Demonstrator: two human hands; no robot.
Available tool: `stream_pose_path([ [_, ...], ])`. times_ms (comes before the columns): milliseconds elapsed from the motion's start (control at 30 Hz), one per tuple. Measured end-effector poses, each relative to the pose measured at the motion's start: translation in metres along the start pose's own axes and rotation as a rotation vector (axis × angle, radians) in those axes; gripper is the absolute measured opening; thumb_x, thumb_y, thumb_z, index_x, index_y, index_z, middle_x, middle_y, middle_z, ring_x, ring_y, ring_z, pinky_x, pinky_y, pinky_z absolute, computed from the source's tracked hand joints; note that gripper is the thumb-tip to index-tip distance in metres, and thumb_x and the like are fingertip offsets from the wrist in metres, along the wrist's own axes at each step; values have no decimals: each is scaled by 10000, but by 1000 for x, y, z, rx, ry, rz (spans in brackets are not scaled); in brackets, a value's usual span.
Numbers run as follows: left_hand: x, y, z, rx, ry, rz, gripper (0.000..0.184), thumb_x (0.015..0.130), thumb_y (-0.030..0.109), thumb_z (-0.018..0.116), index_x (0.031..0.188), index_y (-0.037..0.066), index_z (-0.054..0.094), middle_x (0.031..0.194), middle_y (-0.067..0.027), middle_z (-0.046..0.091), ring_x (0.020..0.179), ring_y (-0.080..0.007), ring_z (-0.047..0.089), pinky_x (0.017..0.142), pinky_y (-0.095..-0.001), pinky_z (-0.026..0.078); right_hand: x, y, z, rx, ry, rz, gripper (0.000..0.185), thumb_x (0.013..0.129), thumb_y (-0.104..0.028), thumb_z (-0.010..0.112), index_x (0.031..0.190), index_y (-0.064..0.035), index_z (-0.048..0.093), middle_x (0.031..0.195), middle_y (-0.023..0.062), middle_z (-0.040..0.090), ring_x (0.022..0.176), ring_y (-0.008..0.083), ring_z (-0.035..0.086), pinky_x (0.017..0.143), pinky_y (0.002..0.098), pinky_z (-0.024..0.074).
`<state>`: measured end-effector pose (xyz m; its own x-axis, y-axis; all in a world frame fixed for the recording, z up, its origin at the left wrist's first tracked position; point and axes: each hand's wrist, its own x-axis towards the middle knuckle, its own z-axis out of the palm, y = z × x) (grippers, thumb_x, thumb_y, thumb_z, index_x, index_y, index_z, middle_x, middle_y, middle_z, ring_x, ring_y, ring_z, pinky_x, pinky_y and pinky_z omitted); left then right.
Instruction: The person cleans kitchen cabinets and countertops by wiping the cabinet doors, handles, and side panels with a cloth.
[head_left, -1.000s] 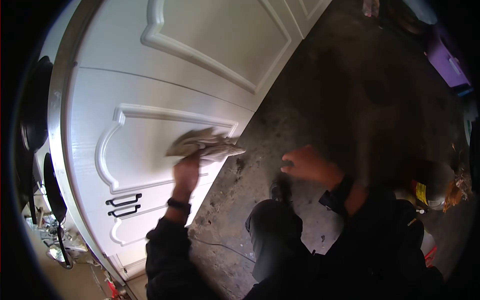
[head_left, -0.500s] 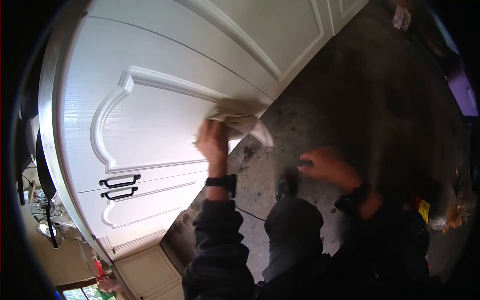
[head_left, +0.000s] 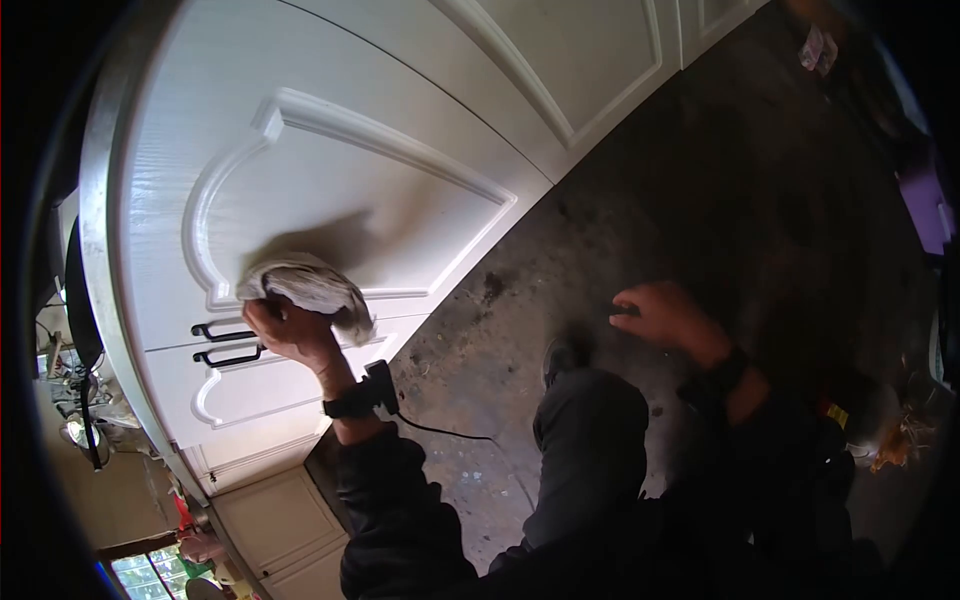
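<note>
My left hand is closed around a crumpled, pale grey-beige cloth. The cloth rests against a white cabinet door with a raised moulded panel, near the panel's lower edge in view. Close beside my left fingers are two black bar handles; one handle is partly hidden by the hand. My right hand hangs over the dark floor, away from the cabinet. Its fingers are loosely curled, with a dark gap between them and the thumb, and I see nothing held.
A metal-edged countertop runs along the cabinet's left side, with clutter beyond it. A thin black cable trails from the left wristband. A stained concrete floor lies below. At the right edge stands a purple object.
My left hand has moved the cloth left across the door, from its lower right edge to beside the handles. My right hand has shifted slightly. The view has tilted a little.
</note>
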<state>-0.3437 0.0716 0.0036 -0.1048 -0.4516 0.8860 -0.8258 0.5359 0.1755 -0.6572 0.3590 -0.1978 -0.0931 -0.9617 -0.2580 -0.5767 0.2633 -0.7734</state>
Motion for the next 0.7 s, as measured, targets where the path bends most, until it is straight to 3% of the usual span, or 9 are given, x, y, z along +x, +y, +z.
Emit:
stream_pose_path([
  [33,-20,-28,8,159,-72,-81,261,823,158,758,988,21,610,881,-85,582,817,-237,581,754,-385,486,2,3,1,-14,-7,6,423,864,-394,696,1117,-55,702,1073,157,717,993,347,685,858,412,541],
  [133,-106,-23,46,89,-48,-365,275,879,154,734,1076,26,592,982,-133,627,897,-254,619,836,-389,509,0,9,3,62,48,44,447,867,-437,662,1136,-82,701,1055,138,726,994,327,686,866,429,533],
  [200,-152,-16,69,-387,-72,-592,289,919,151,694,1145,15,577,1050,-146,645,937,-246,623,875,-388,508,2,14,-3,3,62,14,437,866,-426,666,1126,-76,703,1048,147,724,982,331,687,865,428,533],
  [233,-167,-16,77,-421,-52,-630,273,952,124,635,1188,6,568,1103,-136,639,945,-233,616,875,-375,509,1,15,-4,-24,58,-3,433,866,-420,668,1121,-73,704,1044,152,723,975,333,688,864,427,533],
  [333,-217,-31,87,11,-303,-652,255,970,83,577,1210,3,542,1152,-119,620,976,-224,610,896,-366,511,-5,15,-4,77,85,62,410,862,-405,679,1090,-65,708,1015,159,722,950,342,689,850,422,537],
  [367,-245,-42,100,-350,-275,-719,284,961,65,573,1231,1,509,1203,-122,606,1009,-238,619,922,-366,511,-3,17,-6,55,107,41,404,860,-400,682,1085,-65,708,1007,157,723,945,344,689,840,423,539],
  [400,-253,-26,112,-540,-209,-970,336,950,59,576,1266,1,480,1225,-140,605,1041,-255,621,943,-380,522,-3,20,-5,24,130,21,398,859,-395,685,1080,-64,707,999,155,723,940,347,689,831,423,540],
  [567,-281,-15,156,-777,-9,-1387,352,912,64,608,1247,6,517,1187,-175,631,939,-301,685,791,-418,616,-6,16,-12,21,185,-8,400,867,-400,680,1083,-64,705,995,147,724,932,345,690,823,427,539],
  [700,-258,39,172,-944,-237,-1621,288,981,172,483,1212,39,592,1151,-120,656,1000,-259,655,853,-407,569,-7,8,-7,-27,176,-49,401,875,-396,674,1093,-60,702,1009,151,721,940,342,688,833,436,537],
])
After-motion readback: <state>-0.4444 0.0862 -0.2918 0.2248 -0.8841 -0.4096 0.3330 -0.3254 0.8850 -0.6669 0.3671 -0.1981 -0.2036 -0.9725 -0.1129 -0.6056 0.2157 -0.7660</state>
